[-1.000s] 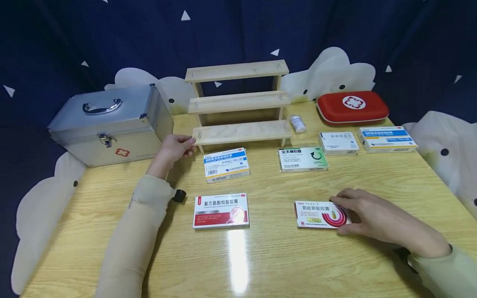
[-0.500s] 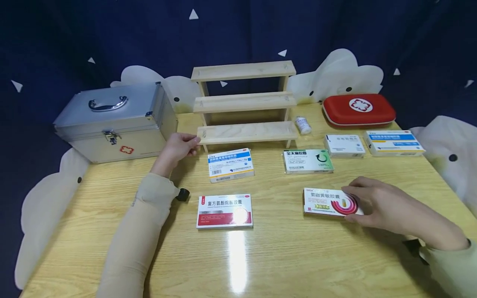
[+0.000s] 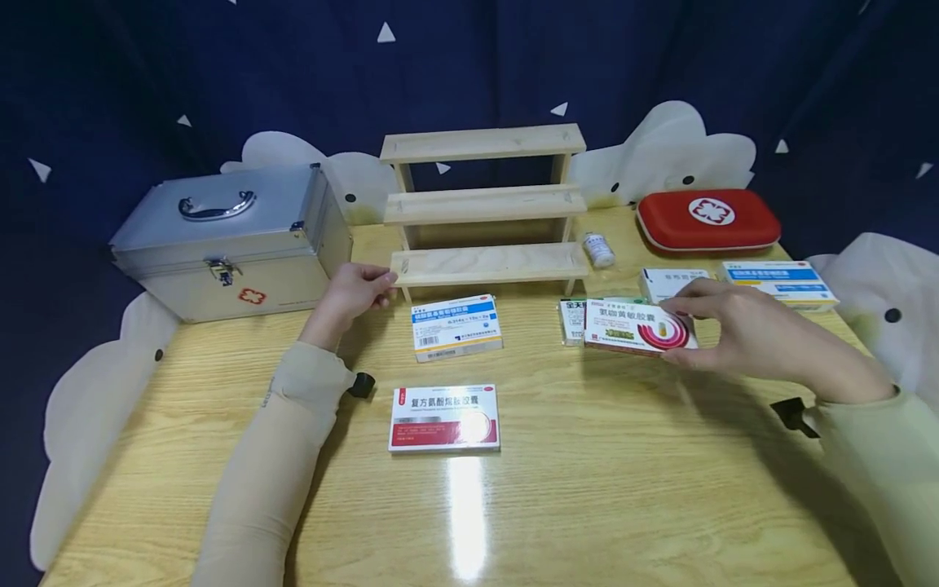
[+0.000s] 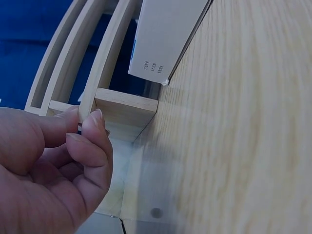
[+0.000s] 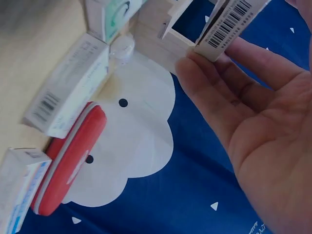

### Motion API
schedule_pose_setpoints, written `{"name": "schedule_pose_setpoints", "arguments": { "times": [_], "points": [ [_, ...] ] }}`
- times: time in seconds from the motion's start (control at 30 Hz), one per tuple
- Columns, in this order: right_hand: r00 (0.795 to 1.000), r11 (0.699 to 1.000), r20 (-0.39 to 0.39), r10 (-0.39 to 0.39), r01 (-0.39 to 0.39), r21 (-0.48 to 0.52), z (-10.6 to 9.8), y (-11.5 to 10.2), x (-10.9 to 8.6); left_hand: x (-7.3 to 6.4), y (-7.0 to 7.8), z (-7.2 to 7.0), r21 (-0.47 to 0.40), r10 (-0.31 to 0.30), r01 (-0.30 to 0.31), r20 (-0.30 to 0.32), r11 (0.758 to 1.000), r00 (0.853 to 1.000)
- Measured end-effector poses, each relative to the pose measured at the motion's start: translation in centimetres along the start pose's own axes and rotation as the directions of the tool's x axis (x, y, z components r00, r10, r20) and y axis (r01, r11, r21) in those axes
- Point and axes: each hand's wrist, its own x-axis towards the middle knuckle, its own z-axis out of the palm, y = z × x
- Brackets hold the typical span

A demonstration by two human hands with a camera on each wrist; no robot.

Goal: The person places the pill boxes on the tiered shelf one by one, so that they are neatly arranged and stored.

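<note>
My left hand [image 3: 355, 295] pinches the left end of the lowest step of a three-tier wooden rack [image 3: 487, 265]; in the left wrist view, thumb and fingertips meet on the board's edge. Held off the table, a white medicine box with a red-pink arc [image 3: 623, 326] is gripped at its right end by my right hand [image 3: 748, 338]. It partly covers a green and white medicine box [image 3: 572, 322] lying behind it. In the right wrist view the held box shows its barcode end [image 5: 229, 27].
A blue-white box [image 3: 456, 328] and a red-white box [image 3: 443, 420] lie in front of the rack. Left stands a silver case [image 3: 227, 244]. On the right are a small bottle [image 3: 598, 250], a red zip case [image 3: 707, 220], a white box [image 3: 671, 284] and another blue-white box [image 3: 781, 281].
My right hand has lifted the red-pink arc medicine box off the table and carried it away from me towards the rack. The left hand keeps its hold on the rack.
</note>
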Motion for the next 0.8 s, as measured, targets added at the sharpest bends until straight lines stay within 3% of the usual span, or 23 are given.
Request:
{"name": "schedule_pose_setpoints", "arguments": {
  "times": [0.33, 0.8],
  "points": [
    [0.997, 0.998, 0.052, 0.051, -0.052, 0.025, -2.8, 0.5, 5.9, -0.1, 0.2, -0.2, -0.017, 0.016, -0.015, 0.009, 1.0, 1.0],
    [0.995, 0.995, 0.081, 0.055, -0.061, 0.075, -6.9, 0.0, 18.0, 0.0, -0.1, 0.0, -0.03, 0.009, -0.009, 0.004, 1.0, 1.0]
  ]
}}
